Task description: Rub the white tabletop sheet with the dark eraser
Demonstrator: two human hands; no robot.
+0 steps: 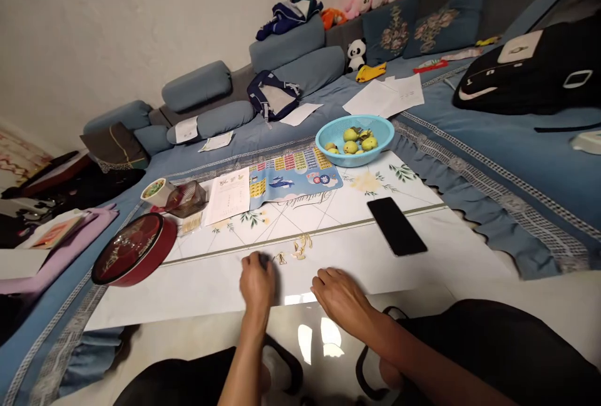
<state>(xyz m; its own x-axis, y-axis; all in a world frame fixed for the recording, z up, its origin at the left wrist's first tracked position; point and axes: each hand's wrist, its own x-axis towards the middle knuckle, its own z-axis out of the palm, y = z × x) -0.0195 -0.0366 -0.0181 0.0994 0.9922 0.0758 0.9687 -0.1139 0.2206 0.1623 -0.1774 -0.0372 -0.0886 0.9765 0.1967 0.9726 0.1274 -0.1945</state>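
By the head view, my left hand (256, 278) curls against one dark piece (263, 260), my right hand (335, 293) at the table's (197, 287) near edge; whether either grips, I cannot tell. Gold-coloured pieces (300, 248) lie at my left hand's two o'clock. Beyond, at one o'clock, one basket (354, 161) holds at least five fruits (350, 147). Bare tabletop opens at nine.

Gold-coloured pieces (300, 248) too small to identify, black bag (530, 74) cut off
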